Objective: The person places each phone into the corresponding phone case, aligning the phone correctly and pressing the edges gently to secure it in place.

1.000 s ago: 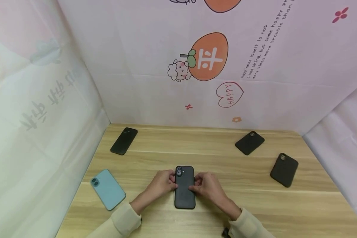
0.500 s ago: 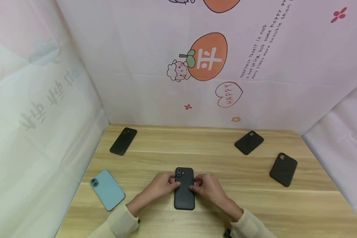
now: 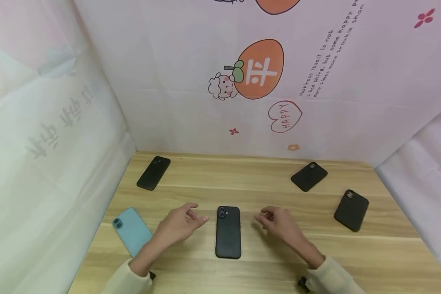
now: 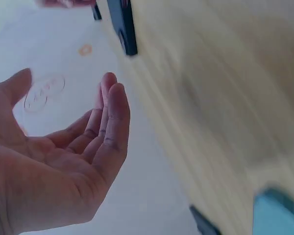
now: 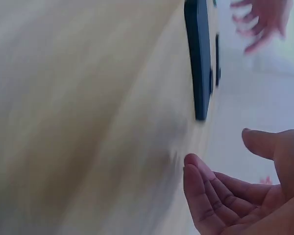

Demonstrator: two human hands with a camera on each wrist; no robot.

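A black phone (image 3: 228, 234) with two camera lenses lies back up on the wooden table, between the two hands and touched by neither. To its left my left hand (image 3: 179, 223) hovers with relaxed fingers and thumb apart, holding nothing. On the other side is my right hand (image 3: 278, 223), its fingers loosely bent and nothing in its grasp. The left wrist view shows the left palm (image 4: 63, 161) turned toward the phone's edge (image 4: 121, 29). In the right wrist view the phone (image 5: 200, 63) sits beyond the right fingertips (image 5: 192, 169).
A light blue phone (image 3: 132, 228) lies at the left, partly behind the left forearm. One black phone or case (image 3: 153, 173) is at the back left. Two black phone cases (image 3: 309, 176) lie at the right, the second case (image 3: 351, 210) nearer. Printed cloth (image 3: 191, 118) walls the table.
Both hands have let go of the black phone and drawn apart, the left hand leftward and the right hand rightward. The phone stays in about the same place.
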